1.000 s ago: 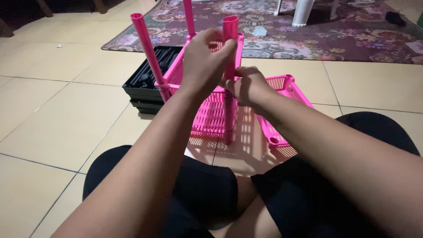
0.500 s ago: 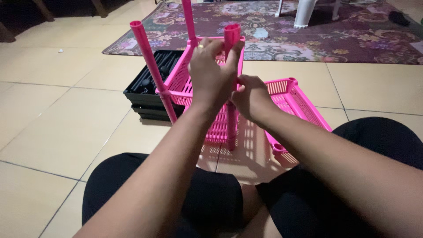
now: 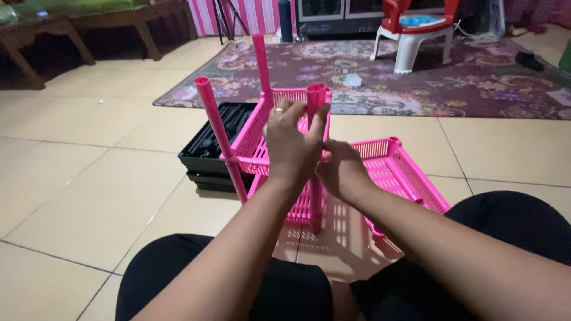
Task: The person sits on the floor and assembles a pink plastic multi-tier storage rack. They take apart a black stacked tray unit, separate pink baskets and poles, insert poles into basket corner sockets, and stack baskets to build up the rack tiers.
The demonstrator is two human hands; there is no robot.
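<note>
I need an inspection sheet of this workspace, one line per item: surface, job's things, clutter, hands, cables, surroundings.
Surface: beige tiled floor; the person sits on it, legs in black.
Job's things: pink plastic lattice rack with upright pink plastic tube posts; a loose pink lattice plastic basket tray lies to its right.
Clutter: stack of black plastic trays behind the rack on the left.
Hands: left hand, with a ring, grips the near pink post close to its top; right hand holds the same post lower down.
Cables: nothing seen.
Surroundings: patterned purple rug, white and red plastic chair, dark wooden table, striped pink wall.
</note>
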